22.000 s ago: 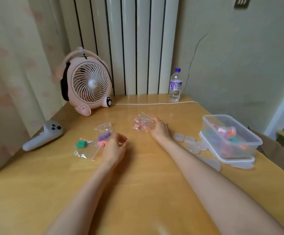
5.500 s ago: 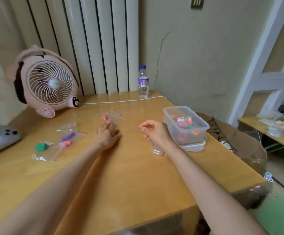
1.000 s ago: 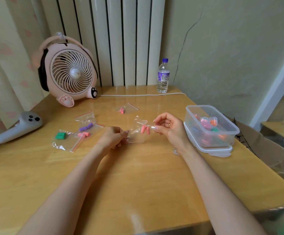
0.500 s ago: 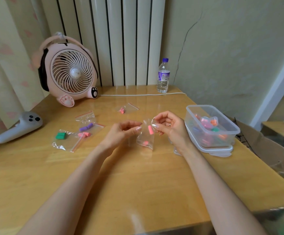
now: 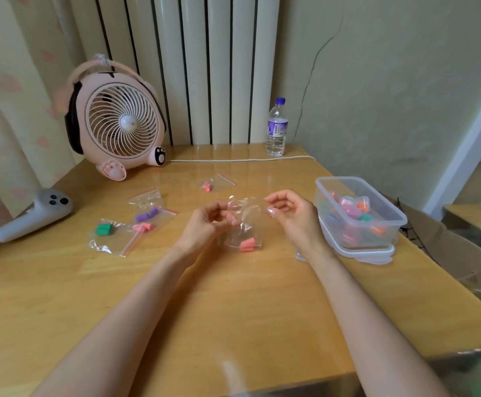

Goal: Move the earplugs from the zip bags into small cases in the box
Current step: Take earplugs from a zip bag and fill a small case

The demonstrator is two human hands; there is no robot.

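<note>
We hold a clear zip bag (image 5: 243,224) upright over the bench (image 5: 233,296), our left hand (image 5: 207,222) and right hand (image 5: 289,214) each pinching one side of its top edge, so each grip is narrow and closed on the plastic. Salmon-pink earplugs (image 5: 247,244) lie at the bottom of this bag. To our right stands the clear plastic box (image 5: 359,216), holding small cases in pink, orange and green. Three more zip bags lie to our left, with green (image 5: 103,229), purple (image 5: 146,215) and pink (image 5: 144,226) earplugs, and another bag (image 5: 214,183) lies farther back. A pink fan (image 5: 117,127), a water bottle (image 5: 276,128) and a grey controller (image 5: 32,214) stand around the edges.
</note>
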